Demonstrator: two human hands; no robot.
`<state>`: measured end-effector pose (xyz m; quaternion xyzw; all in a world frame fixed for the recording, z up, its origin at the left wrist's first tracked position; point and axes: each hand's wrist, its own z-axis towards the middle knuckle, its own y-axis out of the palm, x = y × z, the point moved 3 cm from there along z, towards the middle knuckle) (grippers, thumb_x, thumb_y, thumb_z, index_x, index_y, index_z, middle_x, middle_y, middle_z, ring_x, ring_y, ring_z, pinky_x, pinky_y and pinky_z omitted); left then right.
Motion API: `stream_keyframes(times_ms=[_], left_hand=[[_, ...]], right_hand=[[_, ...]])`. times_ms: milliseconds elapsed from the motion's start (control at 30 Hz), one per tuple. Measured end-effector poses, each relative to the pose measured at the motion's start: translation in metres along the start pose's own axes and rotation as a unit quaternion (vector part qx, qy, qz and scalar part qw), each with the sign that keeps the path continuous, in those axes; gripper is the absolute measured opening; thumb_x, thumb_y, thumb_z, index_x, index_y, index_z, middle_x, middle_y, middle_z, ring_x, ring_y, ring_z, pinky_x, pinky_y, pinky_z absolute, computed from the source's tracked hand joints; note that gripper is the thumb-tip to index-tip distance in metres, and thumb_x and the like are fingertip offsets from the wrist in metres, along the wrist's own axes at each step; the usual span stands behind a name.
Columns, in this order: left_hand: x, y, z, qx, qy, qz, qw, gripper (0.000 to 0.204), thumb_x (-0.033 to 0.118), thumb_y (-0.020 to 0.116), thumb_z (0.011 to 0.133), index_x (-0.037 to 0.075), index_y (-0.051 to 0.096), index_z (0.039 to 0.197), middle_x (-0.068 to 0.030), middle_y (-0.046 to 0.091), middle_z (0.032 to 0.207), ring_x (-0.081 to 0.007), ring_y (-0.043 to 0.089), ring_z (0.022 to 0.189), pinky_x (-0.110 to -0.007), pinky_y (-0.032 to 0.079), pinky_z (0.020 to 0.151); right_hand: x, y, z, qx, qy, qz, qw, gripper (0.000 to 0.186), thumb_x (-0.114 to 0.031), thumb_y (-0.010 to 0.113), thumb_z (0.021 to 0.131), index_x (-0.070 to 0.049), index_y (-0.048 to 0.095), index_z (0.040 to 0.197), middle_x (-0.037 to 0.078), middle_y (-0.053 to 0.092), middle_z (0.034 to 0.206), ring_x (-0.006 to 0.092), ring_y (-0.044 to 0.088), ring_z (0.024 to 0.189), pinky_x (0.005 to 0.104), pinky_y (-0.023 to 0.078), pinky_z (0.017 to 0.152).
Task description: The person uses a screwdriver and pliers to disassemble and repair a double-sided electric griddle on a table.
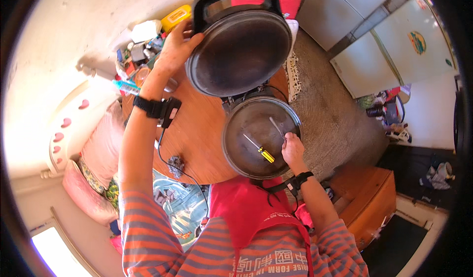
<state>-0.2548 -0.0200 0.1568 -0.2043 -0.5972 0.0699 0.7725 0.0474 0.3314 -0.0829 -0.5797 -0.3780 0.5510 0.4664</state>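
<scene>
A round electric griddle stands tilted open on a wooden table, its dark lid (pixel 241 52) raised. My left hand (pixel 178 45) grips the lid's left edge beside the black handle (pixel 197 13), thumb at the rim and the other fingers partly hidden. My right hand (pixel 293 151) is closed over the right side of the lower plate (pixel 236 146). From its fingers a slim grey metal tool (pixel 276 126) points up and left; its held end is hidden. On the plate lies a screwdriver (pixel 265 153) with a yellow-and-black handle, its thin shaft pointing up-left.
The wooden table (pixel 197 134) carries a dark scouring-pad-like tangle (pixel 176 166) near its front edge and assorted clutter (pixel 140 52) by the wall. Cables hang from both wrist straps. Right of the table are bare floor (pixel 330 109), a fridge (pixel 394 45) and a wooden cabinet (pixel 364 198).
</scene>
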Motion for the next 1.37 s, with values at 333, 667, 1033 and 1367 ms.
stream_keyframes(times_ms=[333, 667, 1033, 1367], left_hand=[[0.109, 0.025, 0.046, 0.153, 0.238, 0.287, 0.915, 0.06, 0.018, 0.078, 0.079, 0.004, 0.051, 0.13, -0.017, 0.05, 0.128, -0.0291, 0.048, 0.119, -0.039, 0.039, 0.102], [0.126, 0.042, 0.127, -0.048, 0.036, 0.401, 0.914, 0.04, 0.034, 0.05, 0.1, -0.002, 0.064, 0.112, -0.0079, 0.065, 0.096, -0.0155, 0.059, 0.087, -0.028, 0.045, 0.078], [0.129, 0.048, 0.126, 0.118, -0.036, 0.365, 0.923, 0.054, 0.048, 0.035, 0.103, 0.004, 0.06, 0.083, -0.0017, 0.056, 0.075, -0.011, 0.045, 0.067, -0.028, 0.034, 0.063], [0.136, 0.026, 0.13, 0.12, -0.068, 0.385, 0.913, 0.06, 0.052, 0.029, 0.102, 0.002, 0.061, 0.101, 0.0002, 0.054, 0.077, -0.0113, 0.044, 0.069, -0.027, 0.033, 0.064]], right_hand=[[0.001, 0.0, 0.016, -0.025, 0.083, 0.198, 0.976, 0.022, -0.021, 0.065, 0.085, -0.002, 0.057, 0.076, 0.014, 0.064, 0.067, 0.0299, 0.068, 0.067, 0.0403, 0.053, 0.056], [0.037, -0.019, 0.037, -0.221, 0.239, 0.798, 0.507, 0.024, 0.001, 0.057, 0.088, 0.002, 0.046, 0.109, 0.013, 0.063, 0.082, 0.0231, 0.069, 0.071, 0.0284, 0.052, 0.049], [0.039, -0.001, 0.13, -0.09, 0.172, 0.689, 0.698, 0.015, -0.013, 0.057, 0.09, -0.003, 0.064, 0.1, 0.008, 0.055, 0.061, 0.0163, 0.059, 0.054, 0.0359, 0.042, 0.05], [-0.007, 0.014, 0.159, 0.023, 0.138, 0.569, 0.81, 0.012, -0.014, 0.063, 0.088, -0.006, 0.056, 0.094, 0.015, 0.064, 0.067, 0.0339, 0.064, 0.058, 0.042, 0.049, 0.051]])
